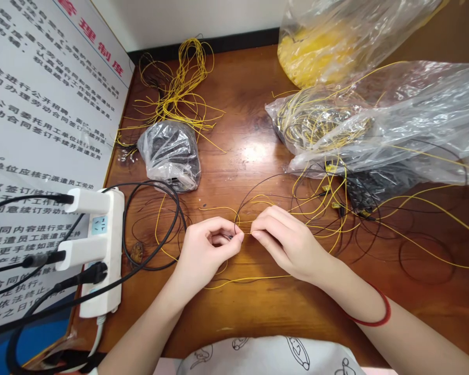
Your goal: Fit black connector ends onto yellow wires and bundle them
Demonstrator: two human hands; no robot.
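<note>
Over the middle of the table my left hand (207, 250) is closed in a pinch, thumb against forefinger. My right hand (287, 239) pinches too, a short gap to the right. A thin yellow wire (247, 233) spans the gap from fingertips to fingertips. Close to my left fingertips a thin black wire (236, 216) curves upward; whether it is in the pinch I cannot tell. Beneath and behind my hands run more loose yellow wires (254, 279). To the right of my right hand, several wires carry small yellow tags (337, 205).
A white power strip (115, 250) with plugs and a looped black cable (179, 208) occupies the left. Behind are a yellow wire bundle (180, 83) and a knotted plastic bag (170, 156). Clear bags with coiled wire (324, 122) and yellow contents (316, 52) lie back right.
</note>
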